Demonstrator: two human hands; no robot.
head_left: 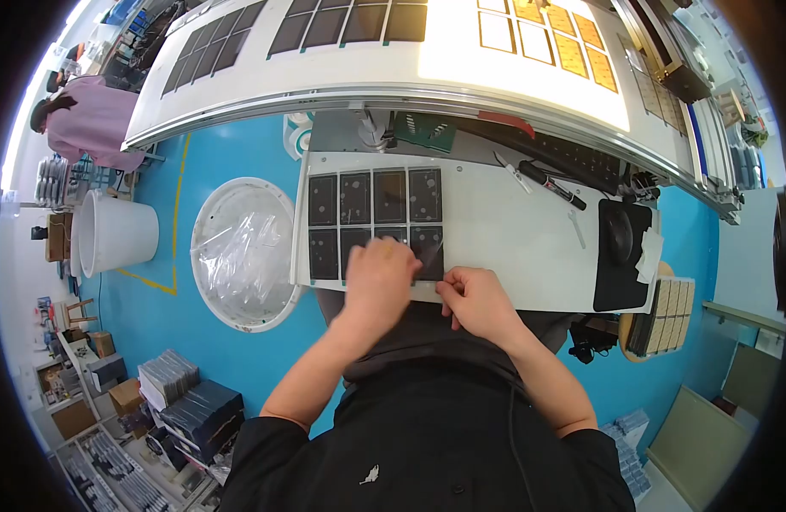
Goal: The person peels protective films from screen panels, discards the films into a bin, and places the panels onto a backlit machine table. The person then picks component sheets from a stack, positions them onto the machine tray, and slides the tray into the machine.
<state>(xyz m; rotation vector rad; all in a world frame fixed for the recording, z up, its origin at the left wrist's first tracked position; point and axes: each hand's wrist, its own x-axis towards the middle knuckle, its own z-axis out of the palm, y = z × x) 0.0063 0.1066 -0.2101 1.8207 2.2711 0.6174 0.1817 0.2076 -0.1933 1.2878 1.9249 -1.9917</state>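
Observation:
A dark panel (356, 198), split by pale lines into two rows of rectangular sections with faint round marks, lies flat on the white work table (512, 239). My left hand (380, 277) is over its lower row, fingers curled in and slightly blurred. What its fingertips pinch, if anything, is hidden. Close to the panel's lower right corner, my right hand (478, 300) has thumb and forefinger pressed together at the table's front edge. Anything between them is too small to make out.
A white bin (207, 200) of crumpled clear film stands left of the table. A knife (514, 173), a black marker (552, 185) and a mouse (617, 236) on a black pad lie to the right. Beyond runs a metal-edged bench (452, 64) with more panels.

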